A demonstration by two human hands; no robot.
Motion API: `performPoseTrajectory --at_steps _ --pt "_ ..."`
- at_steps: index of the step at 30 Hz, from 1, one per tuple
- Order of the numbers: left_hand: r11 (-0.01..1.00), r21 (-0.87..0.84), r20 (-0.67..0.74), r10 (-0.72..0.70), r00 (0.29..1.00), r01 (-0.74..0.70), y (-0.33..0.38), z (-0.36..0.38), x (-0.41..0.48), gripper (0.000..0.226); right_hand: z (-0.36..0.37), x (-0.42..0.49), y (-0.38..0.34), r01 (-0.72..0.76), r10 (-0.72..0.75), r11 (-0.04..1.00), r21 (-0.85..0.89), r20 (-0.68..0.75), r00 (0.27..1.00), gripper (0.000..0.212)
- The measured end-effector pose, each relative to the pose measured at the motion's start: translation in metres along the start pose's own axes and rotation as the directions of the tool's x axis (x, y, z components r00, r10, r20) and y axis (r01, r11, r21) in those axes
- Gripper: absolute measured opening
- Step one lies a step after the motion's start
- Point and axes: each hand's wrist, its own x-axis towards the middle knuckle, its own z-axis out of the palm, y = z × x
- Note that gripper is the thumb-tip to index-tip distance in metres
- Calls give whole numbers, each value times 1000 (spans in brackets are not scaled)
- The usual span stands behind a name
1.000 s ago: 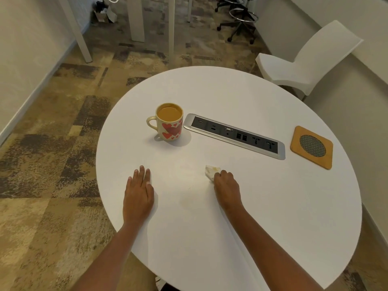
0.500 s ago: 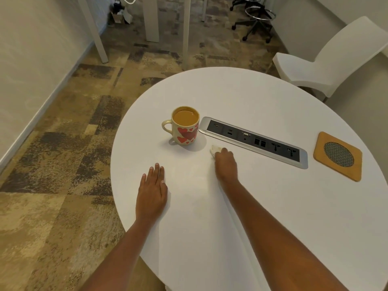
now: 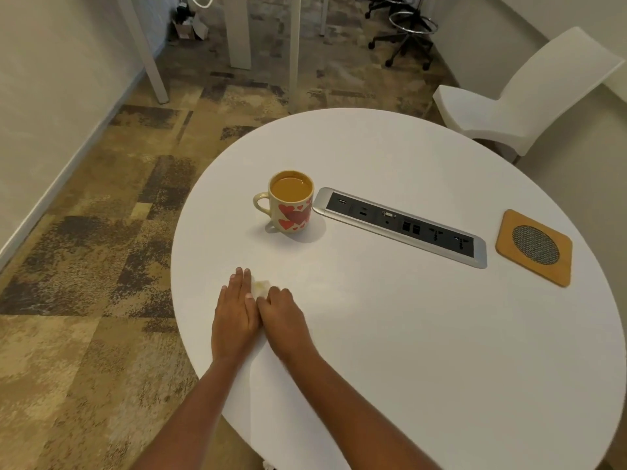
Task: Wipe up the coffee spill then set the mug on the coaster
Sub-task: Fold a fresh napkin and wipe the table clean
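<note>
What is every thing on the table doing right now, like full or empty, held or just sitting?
Mug: upright, full of coffee, not held, off the coaster.
Coaster: flat, nothing on it.
Tissue: crumpled, stained, under the right hand's fingers.
Right hand: pressing the tissue down.
Left hand: flat on the table, holding nothing.
Spill: faint smear on the tabletop.
Socket strip: nothing plugged in.

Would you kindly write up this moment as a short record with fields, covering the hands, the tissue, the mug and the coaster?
left hand: flat on the table, holding nothing
right hand: pressed on the tissue, beside the left hand
tissue: crumpled, stained, mostly under the right hand
mug: upright, full of coffee, beside the socket panel
coaster: bare, at the panel's far right end
spill: faint smear right of the hands
</note>
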Motion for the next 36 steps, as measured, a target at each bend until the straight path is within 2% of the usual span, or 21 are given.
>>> performPoseTrajectory --at_steps 4,6,8,11,12,14,15,19,22,28,32,36 --pt "989 108 43 95 995 -99 4 9 -18 69 -16 -22 27 37 -31 989 -140 46 998 32" --pt "980 143 60 128 990 -136 9 15 -30 67 -34 -24 47 -13 -3 985 -170 -93 996 26" --pt "975 160 71 148 987 -157 14 16 -35 63 -57 -24 67 -29 -59 959 -281 -299 952 24" --pt "972 194 65 124 990 -135 13 20 -37 60 -99 -28 101 -191 133 948 -257 -227 965 29" --pt "973 195 60 116 991 -126 11 19 -34 61 -110 -26 114 -237 166 932 -273 -259 952 29" --pt "962 194 76 180 981 -192 23 25 -80 64 -129 -85 152 -391 274 885 -252 -398 876 31" --pt "959 211 109 169 980 -189 21 25 -81 65 -136 -88 161 -432 289 861 -267 -442 849 32" --pt "962 207 84 162 983 -176 19 24 -78 69 -142 -102 169 -508 302 788 -348 -500 811 31" --pt "964 200 79 165 983 -177 20 24 -79 70 -131 -107 167 -559 339 771 -305 -547 765 31" --pt "971 162 85 165 983 -177 21 23 -76 68 -94 -100 147 -561 469 826 48 -610 639 31" --pt "971 151 108 171 979 -186 19 22 -57 67 -70 -86 118 -515 471 850 108 -591 654 27" --pt "961 159 145 203 968 -225 11 19 -31 68 -28 -62 71 -333 391 918 217 -645 657 9"
